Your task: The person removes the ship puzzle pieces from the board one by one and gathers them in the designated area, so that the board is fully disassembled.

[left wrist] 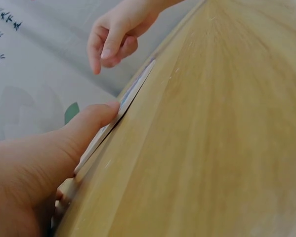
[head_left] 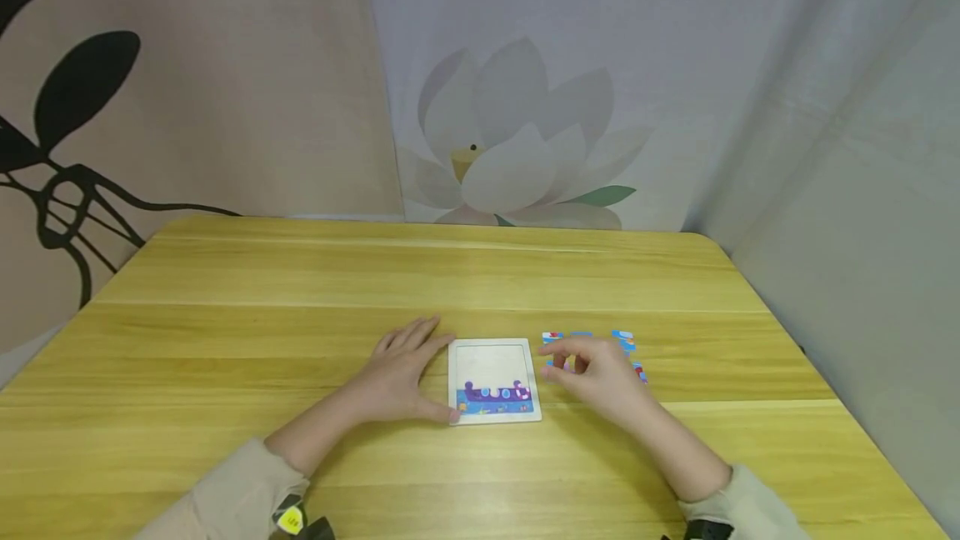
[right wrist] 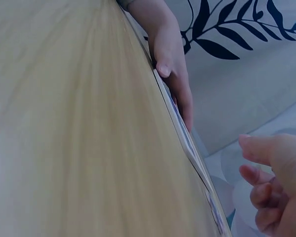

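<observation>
A white-framed puzzle board [head_left: 491,365] lies flat on the table; strips with a purple and blue picture fill its lower part, and its upper part is bare white. My left hand [head_left: 401,377] spreads along the board's left side, thumb at the lower corner and index finger at the upper one. In the left wrist view, the thumb [left wrist: 96,118] rests on the board's edge. Just right of the board hovers my right hand [head_left: 600,373], thumb and index finger apart, other fingers curled, with nothing visible between them. Under and beyond it are several colourful puzzle pieces [head_left: 624,338], partly hidden.
The wooden table [head_left: 300,273] extends widely around the board. Behind it hangs a pale curtain [head_left: 525,7] with a printed lotus, and another curtain [head_left: 862,148] runs along the right side.
</observation>
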The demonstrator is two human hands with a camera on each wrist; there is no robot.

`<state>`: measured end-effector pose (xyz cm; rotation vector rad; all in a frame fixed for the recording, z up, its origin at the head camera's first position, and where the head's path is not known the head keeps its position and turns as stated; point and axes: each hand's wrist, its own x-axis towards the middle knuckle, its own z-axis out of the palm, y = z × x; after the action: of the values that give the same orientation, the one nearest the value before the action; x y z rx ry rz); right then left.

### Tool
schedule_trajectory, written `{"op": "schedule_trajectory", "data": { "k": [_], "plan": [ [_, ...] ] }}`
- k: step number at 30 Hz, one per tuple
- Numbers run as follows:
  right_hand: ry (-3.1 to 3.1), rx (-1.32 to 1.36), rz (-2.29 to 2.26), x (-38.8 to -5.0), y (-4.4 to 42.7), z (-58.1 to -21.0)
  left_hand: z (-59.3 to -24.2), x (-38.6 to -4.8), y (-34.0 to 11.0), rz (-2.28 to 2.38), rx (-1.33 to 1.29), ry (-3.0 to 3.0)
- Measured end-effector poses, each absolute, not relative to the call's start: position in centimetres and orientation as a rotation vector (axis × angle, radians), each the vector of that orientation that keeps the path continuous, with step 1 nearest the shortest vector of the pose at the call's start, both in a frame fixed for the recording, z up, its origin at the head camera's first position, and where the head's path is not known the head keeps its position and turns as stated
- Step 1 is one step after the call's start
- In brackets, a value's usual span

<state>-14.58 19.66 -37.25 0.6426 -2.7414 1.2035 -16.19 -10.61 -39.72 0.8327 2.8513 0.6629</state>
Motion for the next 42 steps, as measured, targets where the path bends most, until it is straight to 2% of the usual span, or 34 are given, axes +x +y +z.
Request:
{"op": "schedule_trajectory", "data": {
  "k": [30, 42],
  "plan": [
    [-2.873, 1.020, 1.238, -14.6, 13.9, -37.8, -39.8, -16.0, -10.8, 0.688, 0.879, 2.836],
    [-2.979, 1.035, 1.172, -14.8, 13.3, -38.0, -39.7, -16.1, -10.8, 0.683, 0.875, 2.839]
  ]
}}
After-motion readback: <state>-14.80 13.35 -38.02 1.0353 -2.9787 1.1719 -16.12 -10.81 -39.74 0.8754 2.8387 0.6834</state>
